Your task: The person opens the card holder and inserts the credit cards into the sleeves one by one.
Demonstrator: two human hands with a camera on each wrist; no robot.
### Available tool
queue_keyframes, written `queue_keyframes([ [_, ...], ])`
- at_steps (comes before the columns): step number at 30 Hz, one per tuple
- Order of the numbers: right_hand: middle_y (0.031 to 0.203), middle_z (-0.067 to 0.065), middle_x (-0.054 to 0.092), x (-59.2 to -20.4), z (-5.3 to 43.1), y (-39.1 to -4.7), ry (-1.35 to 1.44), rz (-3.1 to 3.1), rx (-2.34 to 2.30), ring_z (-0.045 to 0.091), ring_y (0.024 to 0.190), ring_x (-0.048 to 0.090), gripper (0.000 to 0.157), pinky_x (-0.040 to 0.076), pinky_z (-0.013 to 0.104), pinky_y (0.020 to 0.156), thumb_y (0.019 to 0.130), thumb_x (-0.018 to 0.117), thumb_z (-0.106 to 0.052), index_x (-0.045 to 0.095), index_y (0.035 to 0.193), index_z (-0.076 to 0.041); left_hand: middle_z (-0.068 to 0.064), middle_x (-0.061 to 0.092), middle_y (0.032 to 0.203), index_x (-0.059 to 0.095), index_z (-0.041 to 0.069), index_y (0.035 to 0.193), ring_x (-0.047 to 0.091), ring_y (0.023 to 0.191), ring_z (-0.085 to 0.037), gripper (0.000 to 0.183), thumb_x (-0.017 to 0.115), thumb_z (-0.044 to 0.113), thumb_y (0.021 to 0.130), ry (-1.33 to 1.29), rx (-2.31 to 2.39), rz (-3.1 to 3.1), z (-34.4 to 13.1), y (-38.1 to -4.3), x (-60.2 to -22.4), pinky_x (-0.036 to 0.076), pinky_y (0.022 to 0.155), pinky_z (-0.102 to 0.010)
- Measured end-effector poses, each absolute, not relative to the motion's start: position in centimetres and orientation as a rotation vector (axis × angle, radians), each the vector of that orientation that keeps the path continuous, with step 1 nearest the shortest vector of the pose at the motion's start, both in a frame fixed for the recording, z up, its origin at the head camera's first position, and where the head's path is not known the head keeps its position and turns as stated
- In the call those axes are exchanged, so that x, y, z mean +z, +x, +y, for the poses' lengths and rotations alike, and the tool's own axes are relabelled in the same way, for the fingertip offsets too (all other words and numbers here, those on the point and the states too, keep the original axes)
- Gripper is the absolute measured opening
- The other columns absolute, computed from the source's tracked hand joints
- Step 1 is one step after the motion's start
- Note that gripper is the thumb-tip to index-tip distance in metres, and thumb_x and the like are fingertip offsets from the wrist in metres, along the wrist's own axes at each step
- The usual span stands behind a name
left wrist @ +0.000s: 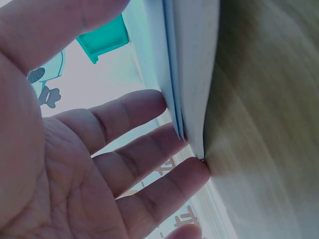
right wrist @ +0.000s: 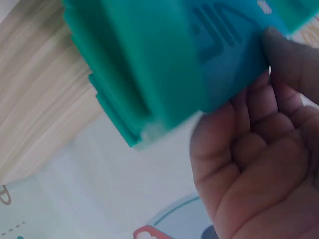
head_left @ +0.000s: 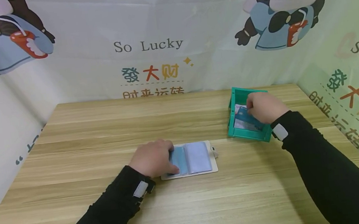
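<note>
An opened card holder (head_left: 199, 157) with clear sleeves and a pale cover lies on the table. My left hand (head_left: 153, 158) rests at its left side, thumb and index finger spread over the light-blue sleeve. In the left wrist view, the nearly straight fingers (left wrist: 142, 112) touch the edges of its leaves (left wrist: 187, 64). My right hand (head_left: 266, 107) is over a green box (head_left: 247, 134). Its thumb and fingers pinch a blue card (head_left: 245, 116), and the right wrist view shows the card (right wrist: 234, 59) between the thumb (right wrist: 291, 62) and curled fingers.
More cards (head_left: 246, 125) lie in the green box beneath the blue one. A small clasp tab (head_left: 214, 151) sticks out at the card holder's right edge. A printed cloth (head_left: 146, 17) stands behind the wooden table (head_left: 103, 134), and another panel borders its right side.
</note>
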State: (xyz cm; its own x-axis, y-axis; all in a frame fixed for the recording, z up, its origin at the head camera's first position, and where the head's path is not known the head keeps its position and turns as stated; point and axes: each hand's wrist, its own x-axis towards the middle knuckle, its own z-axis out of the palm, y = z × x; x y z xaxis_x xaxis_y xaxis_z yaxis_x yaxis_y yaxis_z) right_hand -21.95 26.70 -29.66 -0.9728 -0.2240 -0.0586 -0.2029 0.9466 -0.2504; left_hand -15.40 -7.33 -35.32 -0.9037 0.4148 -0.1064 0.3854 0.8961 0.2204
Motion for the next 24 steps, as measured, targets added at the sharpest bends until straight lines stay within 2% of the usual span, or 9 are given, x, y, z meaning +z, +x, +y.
queue_keyframes([
  [7, 0.101, 0.019, 0.058, -28.3, 25.9, -20.4, -0.203, 3.138, -0.688, 0.030, 0.080, 0.052, 0.017, 0.045, 0.045, 0.067, 0.096, 0.050, -0.012, 0.050, 0.110, -0.002, 0.002, 0.059, 0.090, 0.063, 0.012, 0.111, 0.050, 0.069, -0.015, 0.063, 0.081, 0.049, 0.064, 0.621, 0.305, 2.913, -7.3, -15.3, -35.3, 0.044, 0.060, -0.034],
  [12, 0.101, 0.014, 0.060, -28.0, 23.7, -19.1, -0.252, 3.239, -0.887, 0.026, 0.076, 0.053, 0.019, 0.045, 0.041, 0.063, 0.095, 0.053, -0.014, 0.056, 0.112, -0.006, 0.001, 0.060, 0.097, 0.061, 0.013, 0.117, 0.050, 0.072, -0.015, 0.066, 0.080, 0.050, 0.065, 0.637, 0.271, 2.917, -7.4, -15.2, -35.3, 0.045, 0.063, -0.035],
  [19, 0.091, 0.006, 0.060, -30.0, 19.1, -17.5, -0.411, 3.075, -1.117, 0.019, 0.073, 0.051, 0.020, 0.045, 0.035, 0.060, 0.094, 0.056, -0.014, 0.062, 0.112, -0.007, 0.001, 0.060, 0.105, 0.060, 0.017, 0.123, 0.050, 0.077, -0.015, 0.069, 0.078, 0.052, 0.066, 0.653, 0.229, 2.922, -7.5, -15.3, -35.6, 0.045, 0.068, -0.037],
  [24, 0.093, 0.006, 0.061, -32.0, 16.0, -16.7, -0.427, 2.883, -1.144, 0.018, 0.074, 0.054, 0.021, 0.049, 0.031, 0.057, 0.093, 0.057, -0.012, 0.062, 0.113, -0.007, 0.001, 0.059, 0.105, 0.060, 0.018, 0.124, 0.049, 0.078, -0.015, 0.069, 0.077, 0.052, 0.067, 0.650, 0.229, 2.918, -7.6, -15.2, -35.5, 0.045, 0.069, -0.038],
])
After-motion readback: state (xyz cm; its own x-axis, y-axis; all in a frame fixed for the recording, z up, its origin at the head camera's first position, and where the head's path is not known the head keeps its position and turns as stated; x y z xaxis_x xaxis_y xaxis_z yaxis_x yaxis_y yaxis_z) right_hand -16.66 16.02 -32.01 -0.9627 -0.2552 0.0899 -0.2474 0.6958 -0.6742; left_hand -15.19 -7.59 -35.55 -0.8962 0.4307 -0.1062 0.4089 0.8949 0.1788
